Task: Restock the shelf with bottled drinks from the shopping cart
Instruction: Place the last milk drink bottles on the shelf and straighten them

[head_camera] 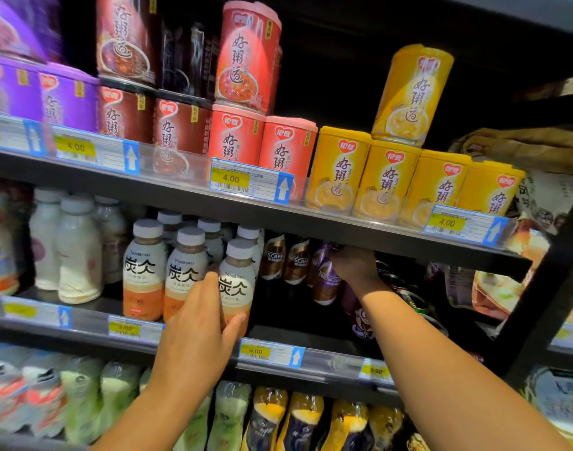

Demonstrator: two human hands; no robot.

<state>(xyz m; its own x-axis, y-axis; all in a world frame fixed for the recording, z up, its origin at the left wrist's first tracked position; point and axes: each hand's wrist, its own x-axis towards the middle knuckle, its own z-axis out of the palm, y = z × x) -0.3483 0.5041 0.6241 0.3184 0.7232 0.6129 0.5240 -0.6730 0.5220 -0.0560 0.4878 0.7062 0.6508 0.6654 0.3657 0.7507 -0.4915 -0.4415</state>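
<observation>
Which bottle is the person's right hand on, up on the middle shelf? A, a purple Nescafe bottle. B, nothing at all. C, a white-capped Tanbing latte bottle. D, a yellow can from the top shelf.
A: the right hand curls round the top of the purple Nescafe bottle just under the upper shelf edge, while the left hand holds the Tanbing latte bottle.

"TANBING", "LATTE" on white-capped bottle [236,284]; "NESCAFE" on brown bottle [326,278]; "4.00" on price tag [230,179]; "6.00" on lower tag [255,351].
</observation>
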